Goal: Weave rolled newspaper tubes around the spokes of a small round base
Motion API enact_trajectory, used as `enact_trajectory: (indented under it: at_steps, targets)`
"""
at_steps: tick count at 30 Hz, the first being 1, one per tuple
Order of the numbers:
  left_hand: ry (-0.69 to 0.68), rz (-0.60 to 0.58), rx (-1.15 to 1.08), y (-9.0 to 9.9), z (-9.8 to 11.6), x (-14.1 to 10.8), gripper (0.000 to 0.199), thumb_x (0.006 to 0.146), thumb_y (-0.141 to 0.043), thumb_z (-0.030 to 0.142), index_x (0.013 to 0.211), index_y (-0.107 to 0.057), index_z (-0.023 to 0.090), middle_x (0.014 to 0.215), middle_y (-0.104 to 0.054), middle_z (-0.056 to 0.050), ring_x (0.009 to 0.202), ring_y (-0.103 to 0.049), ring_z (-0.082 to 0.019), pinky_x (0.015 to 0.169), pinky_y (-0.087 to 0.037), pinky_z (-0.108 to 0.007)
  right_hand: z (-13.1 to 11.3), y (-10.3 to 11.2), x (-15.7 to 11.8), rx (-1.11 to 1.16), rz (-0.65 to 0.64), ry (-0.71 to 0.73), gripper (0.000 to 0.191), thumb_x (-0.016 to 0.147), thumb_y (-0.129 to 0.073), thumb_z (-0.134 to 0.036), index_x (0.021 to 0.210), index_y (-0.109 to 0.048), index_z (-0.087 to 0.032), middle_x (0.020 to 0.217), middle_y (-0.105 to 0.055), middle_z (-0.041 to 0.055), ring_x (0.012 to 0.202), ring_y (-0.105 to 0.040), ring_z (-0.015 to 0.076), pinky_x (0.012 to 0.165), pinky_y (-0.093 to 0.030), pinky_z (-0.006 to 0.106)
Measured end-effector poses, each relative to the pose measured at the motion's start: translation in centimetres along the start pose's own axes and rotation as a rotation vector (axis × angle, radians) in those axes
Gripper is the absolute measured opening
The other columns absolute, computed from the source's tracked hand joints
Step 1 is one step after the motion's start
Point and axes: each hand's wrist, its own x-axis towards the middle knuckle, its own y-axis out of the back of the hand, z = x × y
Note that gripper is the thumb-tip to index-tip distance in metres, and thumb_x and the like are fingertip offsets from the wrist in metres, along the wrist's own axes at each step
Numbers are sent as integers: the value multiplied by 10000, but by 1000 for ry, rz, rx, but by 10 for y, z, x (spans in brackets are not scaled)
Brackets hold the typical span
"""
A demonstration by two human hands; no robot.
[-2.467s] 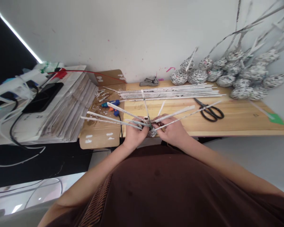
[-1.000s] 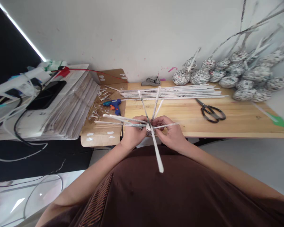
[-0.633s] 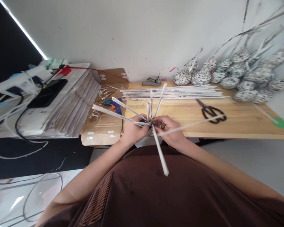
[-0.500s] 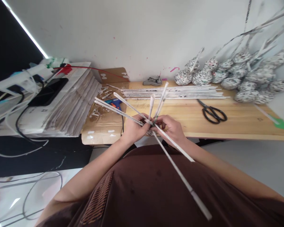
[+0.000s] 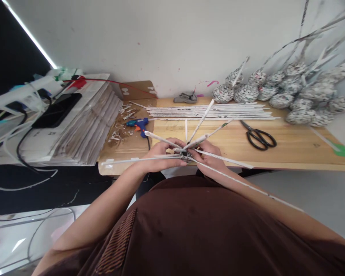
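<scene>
Both of my hands are closed around a small woven piece of rolled newspaper tubes (image 5: 185, 155), just in front of the table's near edge. Several white paper tubes fan out from its middle in all directions. My left hand (image 5: 163, 155) grips it from the left, its thumb on the near side. My right hand (image 5: 208, 155) holds the other side, and its fingertips are partly hidden behind the tubes. One long tube (image 5: 247, 184) slants over my right forearm. Another tube (image 5: 126, 160) reaches left over my left wrist.
A row of paper tubes (image 5: 209, 112) lies along the back of the wooden table (image 5: 293, 147). Black scissors (image 5: 258, 138) rest at right; woven paper gourd shapes (image 5: 247, 93) stand behind. At left are a blue glue gun (image 5: 140, 124), cardboard (image 5: 126, 149) and a newspaper stack (image 5: 89, 126).
The woven piece has turned in my hands. Its long tube has swung from pointing down to the lower right, and the left tubes now lie lower, uncovering the glue gun.
</scene>
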Motion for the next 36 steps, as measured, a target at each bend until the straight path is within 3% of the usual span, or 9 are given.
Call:
enact_trajectory:
  at_steps: [2, 7, 10, 16, 19, 24, 28, 32, 36]
  targets:
    - [-51, -60, 86, 9, 4, 1, 415, 695, -832, 210, 1088, -702, 226, 1070, -736, -72, 939, -714, -209, 800, -591, -304, -1, 0, 1, 8, -15, 4, 87, 902, -622, -243, 929, -704, -231, 900, -735, 54, 855, -693, 222, 753, -526, 332]
    - [-108, -72, 186, 14, -1, 10, 190, 784, -714, 164, 965, -697, 217, 948, -715, -50, 843, -694, -190, 778, -574, -312, -2, 1, 3, 14, -23, 36, 82, 905, -620, -250, 922, -699, -239, 887, -728, 45, 843, -690, 210, 744, -529, 321]
    - [-101, -19, 93, 6, -9, 14, 131, 780, -748, 219, 890, -679, 199, 874, -699, -39, 795, -687, -183, 753, -569, -305, -1, 0, 3, 77, -15, 66, 97, 913, -621, -281, 882, -695, -226, 891, -727, 53, 863, -689, 219, 749, -524, 331]
    - [18, 114, -109, -6, -14, 7, 202, 752, -788, 279, 871, -669, 168, 829, -713, -49, 761, -693, -183, 694, -565, -288, 1, -1, 3, 113, -2, 116, 134, 942, -602, -292, 861, -689, -231, 867, -727, 40, 842, -682, 211, 758, -519, 330]
    - [59, 145, -108, -9, -11, 3, 182, 737, -775, 245, 865, -674, 164, 805, -710, -34, 756, -687, -172, 708, -565, -280, 3, -4, 3, 97, 10, 151, 125, 949, -605, -289, 874, -687, -231, 848, -724, 36, 831, -671, 206, 751, -512, 332]
    - [93, 343, -32, -23, -6, 2, 64, 727, -693, 188, 771, -651, 168, 720, -671, -9, 658, -643, -141, 632, -529, -243, 3, -8, 1, 89, 48, 165, 99, 928, -633, -290, 860, -688, -244, 864, -736, 37, 835, -675, 214, 748, -538, 349]
    - [140, 477, -20, -34, -9, 3, 136, 730, -727, 271, 771, -637, 178, 689, -657, 1, 607, -619, -135, 579, -510, -237, 3, -7, -2, 83, 49, 156, 72, 909, -646, -231, 896, -709, -265, 888, -744, 27, 866, -696, 223, 778, -561, 368]
    - [145, 457, -65, -35, -17, 4, 256, 751, -753, 363, 916, -698, 175, 712, -694, -8, 569, -603, -128, 550, -502, -241, 6, -9, -4, 131, 70, 149, 77, 902, -666, -249, 901, -738, -278, 893, -747, 34, 884, -708, 243, 778, -576, 391]
    - [163, 376, -87, -30, -20, 7, 239, 752, -759, 370, 867, -718, 164, 729, -718, -27, 604, -644, -144, 575, -526, -253, 10, -11, -5, 215, 80, 192, 86, 893, -687, -237, 921, -750, -288, 891, -744, 25, 879, -708, 223, 776, -588, 375]
